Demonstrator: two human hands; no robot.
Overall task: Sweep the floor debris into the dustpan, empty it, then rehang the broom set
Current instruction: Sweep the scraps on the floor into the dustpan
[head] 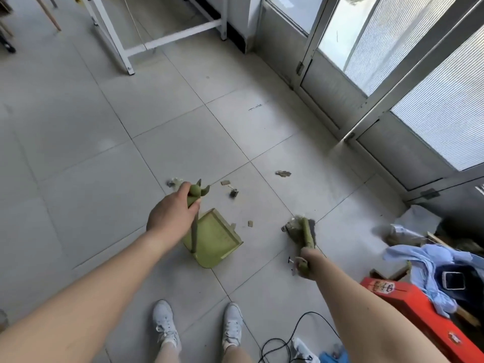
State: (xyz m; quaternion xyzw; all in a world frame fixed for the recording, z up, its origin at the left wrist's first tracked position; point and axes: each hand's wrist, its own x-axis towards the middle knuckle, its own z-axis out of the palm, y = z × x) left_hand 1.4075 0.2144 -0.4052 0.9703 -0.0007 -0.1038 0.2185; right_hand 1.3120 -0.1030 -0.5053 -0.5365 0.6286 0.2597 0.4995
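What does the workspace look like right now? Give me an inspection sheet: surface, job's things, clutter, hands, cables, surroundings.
Surface: grey tiled floor, scraps scattered ahead of the feet.
Job's things: green dustpan resting on the floor, pan looks empty; green broom, head on the floor right of the dustpan.
Debris: cardboard bits, a small piece near the pan's mouth.
Clutter: red box, blue cloth at right.
Hands: left hand grips the dustpan handle; right hand grips the broom handle.
Cables: black cable looped by the right shoe.
Surroundings: glass doors at right, white frame behind.
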